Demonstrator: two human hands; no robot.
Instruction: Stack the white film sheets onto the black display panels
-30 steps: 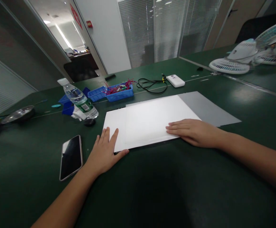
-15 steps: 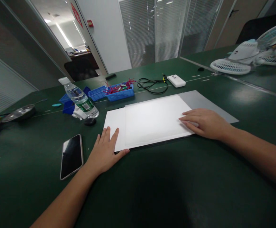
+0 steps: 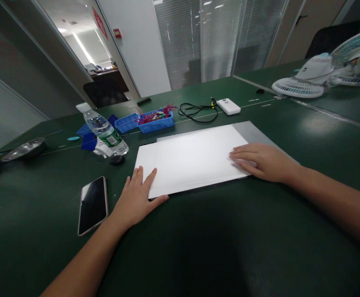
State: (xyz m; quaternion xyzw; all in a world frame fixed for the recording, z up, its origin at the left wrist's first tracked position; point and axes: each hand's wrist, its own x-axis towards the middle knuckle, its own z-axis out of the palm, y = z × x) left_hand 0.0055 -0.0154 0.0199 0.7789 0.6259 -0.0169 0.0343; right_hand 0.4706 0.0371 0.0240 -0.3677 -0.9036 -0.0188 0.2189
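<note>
A bright white flat panel (image 3: pixel 145 159) with a dark edge lies on the green table, and thin pale sheet material covers most of it. At the right, a grey translucent part of the sheet (image 3: pixel 248 130) sticks out past the white area. My left hand (image 3: pixel 138 196) rests at the panel's near left corner, fingers spread, the thumb along the front edge. On the right side, my right hand (image 3: pixel 263 162) lies flat on the sheet with stretched fingers close together; its fingertips touch the white surface. Neither hand grips anything that I can see.
A phone (image 3: pixel 93 205) lies left of my left hand. Behind it are a black mouse-like object (image 3: pixel 117 159), a tilted water bottle (image 3: pixel 105 132) and a blue tray (image 3: pixel 157 124) of red wires. Farther back are a black cable (image 3: pixel 195 114), a white box (image 3: pixel 228 106) and fan parts (image 3: pixel 303 84).
The sheet has slid left over the panel, so less grey sticks out at the right. My right hand has moved slightly left with it. My left hand has stayed at the corner.
</note>
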